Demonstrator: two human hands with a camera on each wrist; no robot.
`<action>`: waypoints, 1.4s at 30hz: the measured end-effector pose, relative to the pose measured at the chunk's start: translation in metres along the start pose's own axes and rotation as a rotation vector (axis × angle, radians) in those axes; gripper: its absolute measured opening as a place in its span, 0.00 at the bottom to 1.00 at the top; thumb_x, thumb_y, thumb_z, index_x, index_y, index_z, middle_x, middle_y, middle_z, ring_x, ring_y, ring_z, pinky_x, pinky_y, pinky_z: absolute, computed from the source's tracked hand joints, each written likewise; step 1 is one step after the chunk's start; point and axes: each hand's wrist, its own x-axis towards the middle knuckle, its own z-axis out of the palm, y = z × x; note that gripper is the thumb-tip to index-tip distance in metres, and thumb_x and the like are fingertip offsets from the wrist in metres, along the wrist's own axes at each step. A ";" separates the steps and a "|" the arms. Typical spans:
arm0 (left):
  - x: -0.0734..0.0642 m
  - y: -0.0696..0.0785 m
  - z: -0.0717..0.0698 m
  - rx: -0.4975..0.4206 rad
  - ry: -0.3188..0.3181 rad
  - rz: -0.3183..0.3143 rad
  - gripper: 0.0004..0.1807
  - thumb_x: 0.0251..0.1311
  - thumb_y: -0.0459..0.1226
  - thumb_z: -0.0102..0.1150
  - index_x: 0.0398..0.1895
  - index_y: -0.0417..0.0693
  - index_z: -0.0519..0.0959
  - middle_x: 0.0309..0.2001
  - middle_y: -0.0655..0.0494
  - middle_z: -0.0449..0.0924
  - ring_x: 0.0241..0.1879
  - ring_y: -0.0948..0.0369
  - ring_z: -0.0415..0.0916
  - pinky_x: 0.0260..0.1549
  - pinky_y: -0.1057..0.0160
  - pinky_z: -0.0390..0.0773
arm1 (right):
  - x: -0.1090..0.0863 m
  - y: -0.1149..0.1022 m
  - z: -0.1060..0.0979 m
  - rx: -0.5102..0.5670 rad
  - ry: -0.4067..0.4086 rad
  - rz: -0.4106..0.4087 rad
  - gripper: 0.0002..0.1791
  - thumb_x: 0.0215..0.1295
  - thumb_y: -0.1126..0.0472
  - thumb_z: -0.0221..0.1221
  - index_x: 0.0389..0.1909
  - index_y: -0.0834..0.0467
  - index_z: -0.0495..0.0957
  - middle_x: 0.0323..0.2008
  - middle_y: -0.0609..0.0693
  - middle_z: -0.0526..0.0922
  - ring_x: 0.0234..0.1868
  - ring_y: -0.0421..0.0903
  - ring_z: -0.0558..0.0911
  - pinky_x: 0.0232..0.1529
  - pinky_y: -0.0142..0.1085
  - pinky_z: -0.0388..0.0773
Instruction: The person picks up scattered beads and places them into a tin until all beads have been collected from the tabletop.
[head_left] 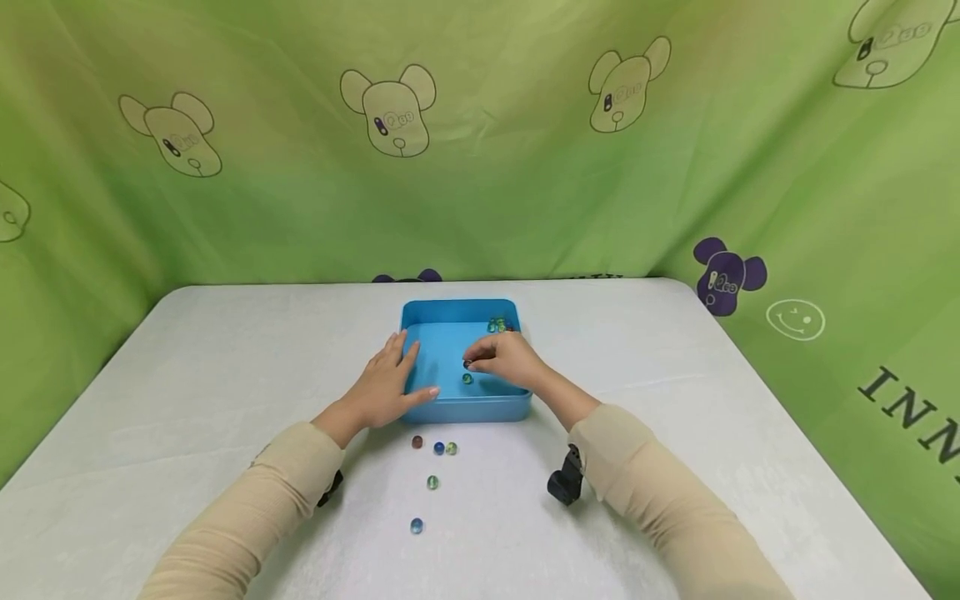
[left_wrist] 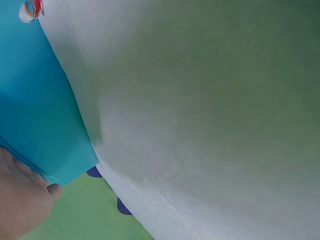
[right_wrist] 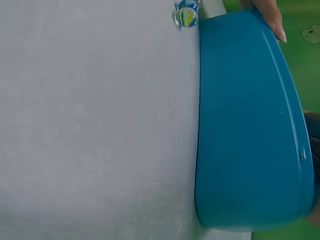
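A shallow blue box (head_left: pixel 465 410) sits on the white table. My left hand (head_left: pixel 381 387) rests on its left side with fingers spread, the thumb over the front rim. Inside the box, my right hand (head_left: pixel 506 358) pinches a dark marble (head_left: pixel 467 364) between thumb and fingertips, partly hidden by them. Just below it lies a green marble (head_left: pixel 467 379) on the box floor. Several more marbles (head_left: pixel 497 324) cluster in the far right corner. The right wrist view shows the outer wall (right_wrist: pixel 245 125) of the box, with the right hand mostly hidden behind it.
In front of the box lie a brown marble (head_left: pixel 417 442), a dark blue one (head_left: pixel 438 448) touching or close to a yellow-green one (head_left: pixel 452 448), a pale green one (head_left: pixel 432 482) and a light blue one (head_left: pixel 417 526). A green printed curtain (head_left: pixel 495 208) hangs behind the table (head_left: pixel 637 367).
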 end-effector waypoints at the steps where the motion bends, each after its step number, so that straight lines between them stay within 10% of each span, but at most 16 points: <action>1: 0.000 0.000 0.000 0.000 -0.001 0.000 0.47 0.52 0.64 0.38 0.66 0.40 0.45 0.66 0.43 0.31 0.64 0.50 0.28 0.57 0.47 0.42 | 0.002 0.000 0.001 -0.021 -0.012 -0.006 0.08 0.53 0.66 0.58 0.34 0.63 0.80 0.31 0.50 0.81 0.34 0.42 0.79 0.35 0.31 0.74; 20: 0.000 -0.001 0.001 0.004 0.002 0.013 0.47 0.53 0.64 0.38 0.65 0.40 0.45 0.66 0.43 0.32 0.64 0.50 0.29 0.57 0.48 0.42 | 0.028 0.004 0.007 -0.337 -0.164 -0.027 0.05 0.51 0.69 0.59 0.30 0.61 0.81 0.28 0.48 0.80 0.33 0.42 0.77 0.36 0.33 0.73; 42: 0.001 -0.002 0.001 0.004 0.007 0.003 0.47 0.52 0.64 0.38 0.66 0.41 0.45 0.66 0.43 0.32 0.64 0.50 0.28 0.58 0.49 0.41 | 0.023 0.002 0.002 -0.360 -0.094 -0.038 0.08 0.53 0.69 0.57 0.34 0.62 0.80 0.33 0.51 0.81 0.37 0.45 0.78 0.38 0.35 0.73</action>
